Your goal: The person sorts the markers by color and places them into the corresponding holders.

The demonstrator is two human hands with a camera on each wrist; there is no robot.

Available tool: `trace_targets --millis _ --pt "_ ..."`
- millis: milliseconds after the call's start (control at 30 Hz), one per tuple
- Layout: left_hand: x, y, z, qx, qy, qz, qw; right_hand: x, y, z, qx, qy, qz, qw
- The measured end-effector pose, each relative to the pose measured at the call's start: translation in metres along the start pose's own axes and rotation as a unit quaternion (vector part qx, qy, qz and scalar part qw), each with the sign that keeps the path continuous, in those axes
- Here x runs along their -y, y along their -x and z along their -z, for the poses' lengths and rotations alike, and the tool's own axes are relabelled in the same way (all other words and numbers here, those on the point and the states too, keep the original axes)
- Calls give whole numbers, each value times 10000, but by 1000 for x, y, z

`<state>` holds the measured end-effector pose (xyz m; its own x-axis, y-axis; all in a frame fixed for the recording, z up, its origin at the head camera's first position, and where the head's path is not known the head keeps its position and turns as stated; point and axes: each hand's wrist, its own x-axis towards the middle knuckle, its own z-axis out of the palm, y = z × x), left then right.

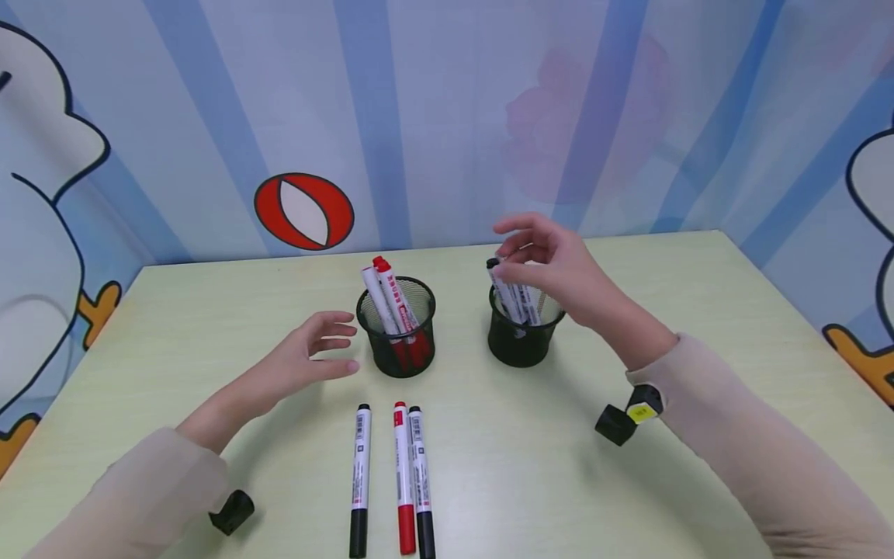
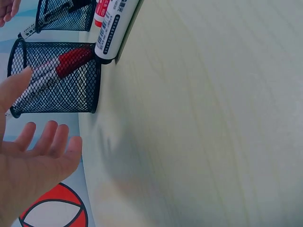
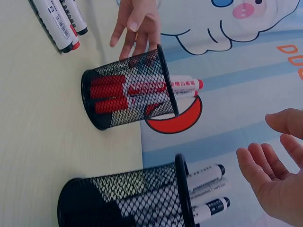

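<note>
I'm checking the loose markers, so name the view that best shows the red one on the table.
The head view: the red marker shows there full length. The left wrist view has only one end, partly behind a black-capped marker; the right wrist view, just its red tip.

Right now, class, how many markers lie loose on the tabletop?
3: a black marker on the left, then a red marker and a second black marker close together to its right. Others may be hidden.

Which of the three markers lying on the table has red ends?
The middle marker in the head view, red at both ends; the left marker and right marker have black ends.
</note>
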<state>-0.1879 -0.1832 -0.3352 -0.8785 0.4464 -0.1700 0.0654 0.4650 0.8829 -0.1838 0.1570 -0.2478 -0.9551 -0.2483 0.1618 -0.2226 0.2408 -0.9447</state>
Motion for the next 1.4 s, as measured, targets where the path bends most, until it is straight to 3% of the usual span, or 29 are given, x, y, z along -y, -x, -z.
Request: trace_targets --millis 300,600,867,1167,1267,1400 --pt "-1 16 -5 84 -74 162 9998 -4 10 22 -202 -16 -24 9998" --pt "-3 28 -17 -70 140 856 9962 -24 11 43 -343 27 27 9994" --pt "-7 36 -22 -5 58 1159 9932 -37 14 53 -278 45 -21 9996" --pt "-13 43 -28 -338 -526 1904 9797 -65 12 56 -17 188 -501 9986" --pt "-14 45 -32 -356 -723 1997 9765 -77 11 56 117 90 -518 9986" --pt "-13 46 -40 -278 -1128 1940 9741 -89 11 56 168 -429 -278 9986"
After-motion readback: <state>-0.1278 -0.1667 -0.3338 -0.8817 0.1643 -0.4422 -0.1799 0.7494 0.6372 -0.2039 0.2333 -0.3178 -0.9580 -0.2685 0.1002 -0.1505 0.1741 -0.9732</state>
